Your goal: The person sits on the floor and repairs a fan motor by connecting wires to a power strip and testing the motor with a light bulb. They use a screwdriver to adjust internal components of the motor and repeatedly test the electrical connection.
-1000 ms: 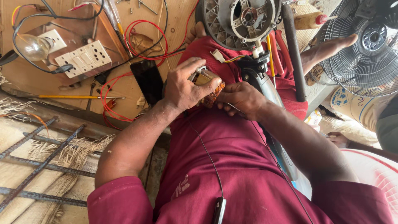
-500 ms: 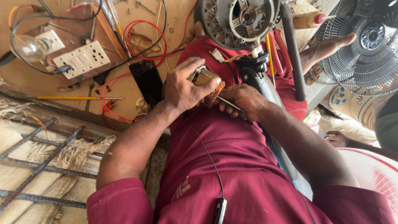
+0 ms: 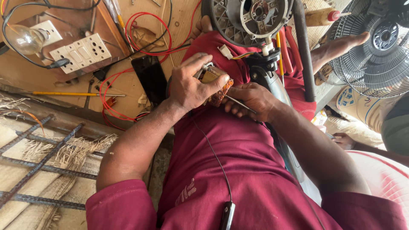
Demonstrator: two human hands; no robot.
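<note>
Left hand (image 3: 191, 87) is curled over a small copper-wound motor part (image 3: 217, 85), fingers wrapped on top, thumb pressed to its right edge, so it is clamped, not spread. Right hand (image 3: 251, 101) is closed in a pinch on a thin metal tool (image 3: 240, 104), tip pointing at the motor part's lower side. The part sits on the person's lap, on maroon cloth (image 3: 238, 145), just below the fan motor housing (image 3: 253, 19).

The housing is grey, round and ribbed, with one white connector (image 3: 225, 51) and yellow and red wires hanging under it. A dark pole (image 3: 303, 47) runs beside it.

The surface to the left is a wooden board (image 3: 140, 34). On it: one white switch-and-socket plate (image 3: 81, 52), one clear bulb (image 3: 23, 38), one black phone (image 3: 150, 79), one yellow-handled screwdriver (image 3: 64, 93), and loops of red wire (image 3: 140, 32). A thin black cable (image 3: 213, 157) runs down the lap to a small clip (image 3: 227, 215).

Lower left: woven matting (image 3: 38, 170) with dark metal bars (image 3: 38, 164) over it; I count about four bars. Upper right: one fan grille (image 3: 375, 47), round and wire-framed. One bare foot (image 3: 336, 47) shows next to it. Another person's hand (image 3: 343, 140) rests at the right edge, well apart from the work.
</note>
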